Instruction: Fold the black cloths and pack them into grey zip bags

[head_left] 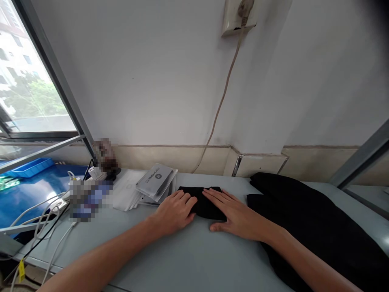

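Observation:
A small folded piece of black cloth (202,202) lies on the grey table (182,259), below the wall. My left hand (178,213) is at its left end, fingers bent over the fabric and closed on it; the fingertips are partly hidden. From the right, my right hand (237,215) rests flat on the other end, its fingers stretched out and thumb apart. Larger black cloth (310,219) spreads over the table to the right, partly under my right forearm. Just left of the small cloth sit several grey printed packages (156,182).
Clear plastic bags (126,190) lie beside the packages. White cables (57,243) and a blurred item (91,200) occupy the left side. A blue tray (30,167) stands beyond the frame. A cord (223,93) hangs from the wall socket (232,20).

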Demonstrator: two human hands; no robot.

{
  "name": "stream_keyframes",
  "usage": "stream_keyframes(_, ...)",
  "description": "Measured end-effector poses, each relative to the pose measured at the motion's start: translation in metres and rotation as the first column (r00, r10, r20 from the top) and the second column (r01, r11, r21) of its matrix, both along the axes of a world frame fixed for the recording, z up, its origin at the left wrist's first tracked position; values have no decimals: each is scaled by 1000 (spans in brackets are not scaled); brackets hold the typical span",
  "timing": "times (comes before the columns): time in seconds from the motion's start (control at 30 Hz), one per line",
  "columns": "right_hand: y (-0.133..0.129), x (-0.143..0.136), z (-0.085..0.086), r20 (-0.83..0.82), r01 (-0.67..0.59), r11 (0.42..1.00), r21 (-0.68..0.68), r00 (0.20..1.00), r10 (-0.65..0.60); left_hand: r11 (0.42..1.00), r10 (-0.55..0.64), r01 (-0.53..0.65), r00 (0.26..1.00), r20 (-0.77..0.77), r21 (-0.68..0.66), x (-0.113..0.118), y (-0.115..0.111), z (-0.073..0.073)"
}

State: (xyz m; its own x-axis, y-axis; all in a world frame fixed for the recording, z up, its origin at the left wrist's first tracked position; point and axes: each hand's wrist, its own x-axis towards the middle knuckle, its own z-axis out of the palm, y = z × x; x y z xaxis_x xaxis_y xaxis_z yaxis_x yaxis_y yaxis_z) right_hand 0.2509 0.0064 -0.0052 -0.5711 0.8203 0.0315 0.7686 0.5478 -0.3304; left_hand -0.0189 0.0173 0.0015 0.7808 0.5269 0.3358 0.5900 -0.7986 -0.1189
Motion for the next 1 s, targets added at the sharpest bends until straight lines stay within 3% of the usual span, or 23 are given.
stream_keyframes(0.2, 5, 3, -8, 14, 56, 997, 50, 998, -57, 990, -25, 39, 995, 101, -134, -4, -3, 0)
stream_keyframes(0.4, 5, -7, -6, -60, 67, 962, 266, 997, -53, 973, 59, -10, 977, 207, -230, 5, -7, -3)
stream_keyframes(0.67, 7, 5, -10, 2, 36, 999, -35, 999, -36, 969, 102, -80, 991, 87, -233, 2, -15, -18)
stream_keyframes(0.83, 11, 14, -11, 59, 109, 993, -39, 993, -107, 976, 143, -126, 986, 90, -178, -2, -15, -27)
stream_keyframes(0.93, 12, 14, -13, 49, 188, 981, 54, 980, -191, 979, 142, -123, 984, 106, -162, 0, -16, -27)
stream_keyframes(1.0, 13, 12, -13, 3, 158, 977, 141, 987, -160, 982, 131, -112, 984, 121, -152, 2, -15, -23)
